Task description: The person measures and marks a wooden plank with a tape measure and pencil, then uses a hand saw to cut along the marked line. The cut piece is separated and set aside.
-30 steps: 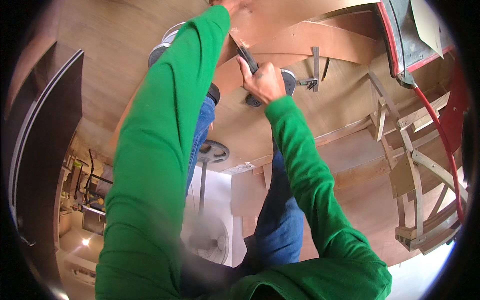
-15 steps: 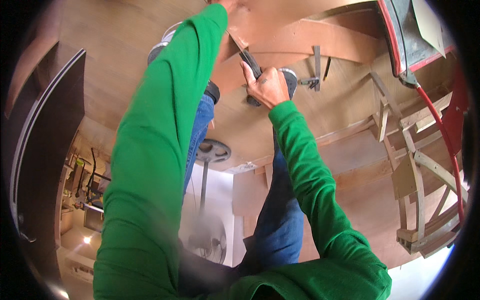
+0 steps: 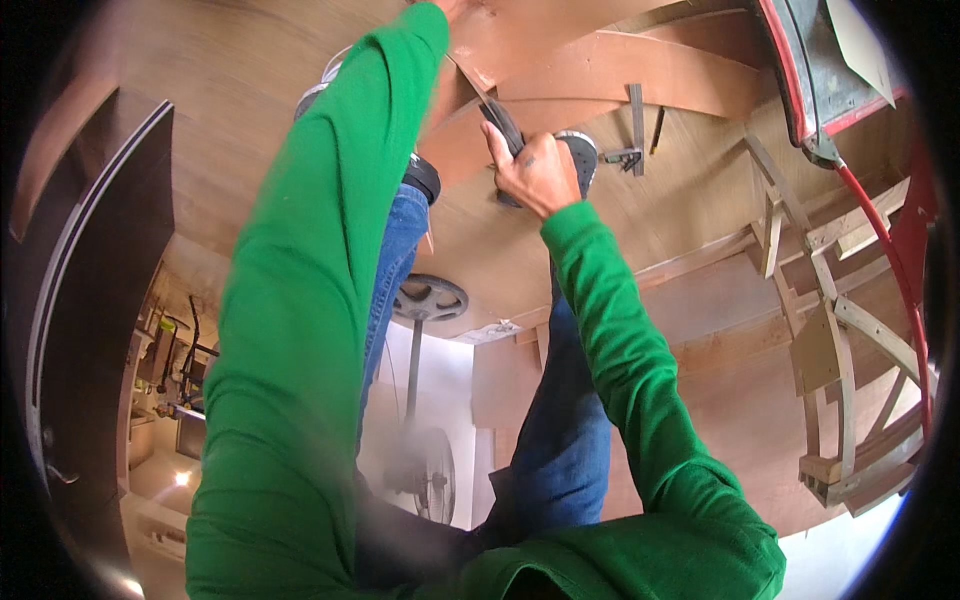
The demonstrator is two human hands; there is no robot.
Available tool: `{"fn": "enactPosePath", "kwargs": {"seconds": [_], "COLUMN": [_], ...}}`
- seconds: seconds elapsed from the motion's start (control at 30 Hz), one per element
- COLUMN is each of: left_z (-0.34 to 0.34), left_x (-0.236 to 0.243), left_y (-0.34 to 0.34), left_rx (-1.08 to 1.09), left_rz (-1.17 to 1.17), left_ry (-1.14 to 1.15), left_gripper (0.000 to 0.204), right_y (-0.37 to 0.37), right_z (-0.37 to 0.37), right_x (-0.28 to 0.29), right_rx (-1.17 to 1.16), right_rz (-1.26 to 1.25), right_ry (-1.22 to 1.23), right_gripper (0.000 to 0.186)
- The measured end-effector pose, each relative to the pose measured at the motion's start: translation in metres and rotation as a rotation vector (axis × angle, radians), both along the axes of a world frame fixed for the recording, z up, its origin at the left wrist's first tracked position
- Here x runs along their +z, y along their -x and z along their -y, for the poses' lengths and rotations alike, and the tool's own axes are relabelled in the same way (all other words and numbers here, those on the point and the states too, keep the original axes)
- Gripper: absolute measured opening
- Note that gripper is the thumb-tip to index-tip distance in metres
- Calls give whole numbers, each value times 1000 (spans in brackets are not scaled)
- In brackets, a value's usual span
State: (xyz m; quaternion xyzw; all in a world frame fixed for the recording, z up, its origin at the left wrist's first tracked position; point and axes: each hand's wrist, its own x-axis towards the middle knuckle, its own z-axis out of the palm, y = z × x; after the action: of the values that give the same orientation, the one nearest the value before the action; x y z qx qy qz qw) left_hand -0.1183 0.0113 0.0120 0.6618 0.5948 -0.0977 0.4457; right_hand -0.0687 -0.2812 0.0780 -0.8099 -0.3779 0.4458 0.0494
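Note:
My right hand (image 3: pixel 541 174) is closed round the dark handle of a bladed tool (image 3: pixel 502 128). Its narrow metal blade slants up and left against thin reddish-brown sheet material (image 3: pixel 640 72); the exact kind of tool is not clear. At the top edge, my left hand (image 3: pixel 456 8) is mostly cut off and blurred, near the left part of that sheet. Its fingers are out of sight. A combination square (image 3: pixel 637 130) lies right of my right hand, with a dark pencil (image 3: pixel 657 130) beside it.
My shoe (image 3: pixel 577 160) rests just beyond my right hand. A red-rimmed dark container (image 3: pixel 800 75) with a red tube stands at upper right, above a wooden frame (image 3: pixel 825 350). A dark panel (image 3: pixel 105 250) stands at left. Between my legs shows a fan (image 3: pixel 433 475) with a round base (image 3: pixel 428 298).
The view has shifted slightly, so the surroundings sit a little differently. My right hand keeps its grip on the tool, and both arms stay almost in place.

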Motion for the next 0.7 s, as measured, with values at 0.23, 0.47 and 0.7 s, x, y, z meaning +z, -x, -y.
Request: {"fn": "enactPosePath", "kwargs": {"seconds": [0.23, 0.47, 0.7], "left_z": [-2, 2, -2], "left_x": [-4, -19, 8], "left_y": [-2, -1, -7], "left_rx": [27, -36, 10], "left_rz": [-18, -37, -1], "left_ry": [-20, -1, 79], "left_gripper": [84, 81, 80], "right_y": [-57, -8, -56], "right_z": [115, -25, 103], "right_x": [186, 11, 173], "right_rx": [-98, 34, -114], "right_rz": [-81, -66, -73], "right_ry": [191, 53, 294], "right_gripper": [44, 67, 45]}}
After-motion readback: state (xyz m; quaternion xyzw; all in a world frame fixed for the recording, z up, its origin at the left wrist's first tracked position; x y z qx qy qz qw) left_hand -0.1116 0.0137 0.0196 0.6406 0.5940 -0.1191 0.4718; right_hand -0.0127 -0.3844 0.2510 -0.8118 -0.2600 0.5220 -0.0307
